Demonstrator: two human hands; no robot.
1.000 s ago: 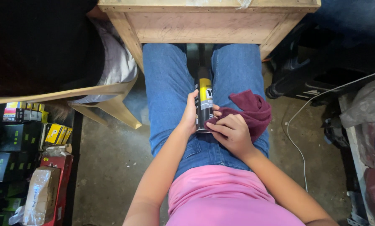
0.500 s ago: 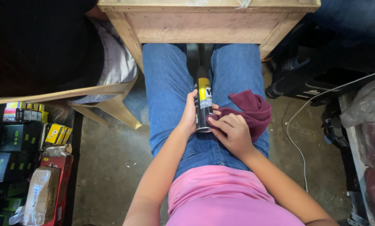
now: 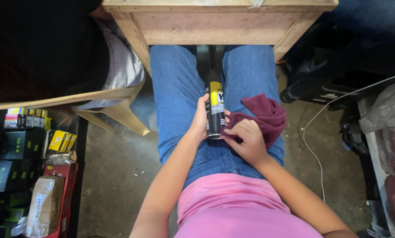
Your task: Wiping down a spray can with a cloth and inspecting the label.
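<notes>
A black spray can (image 3: pixel 215 105) with a yellow and white label lies along my lap, between my jeans-clad thighs. My left hand (image 3: pixel 200 118) grips the can from its left side. My right hand (image 3: pixel 246 140) presses a dark red cloth (image 3: pixel 262 115) against the can's lower right side. The rest of the cloth is bunched on my right thigh. The can's top end points toward the wooden table and is partly in shadow.
A wooden table (image 3: pixel 215 22) stands just ahead over my knees. A person in dark clothes sits on a pale chair (image 3: pixel 96 99) at left. Boxes and packages (image 3: pixel 34 176) fill the lower left floor. A dark bag (image 3: pixel 334 83), a cable and clutter lie at right.
My right hand with the cloth has shifted slightly down along the can. The left hand keeps its grip and the can stays in place.
</notes>
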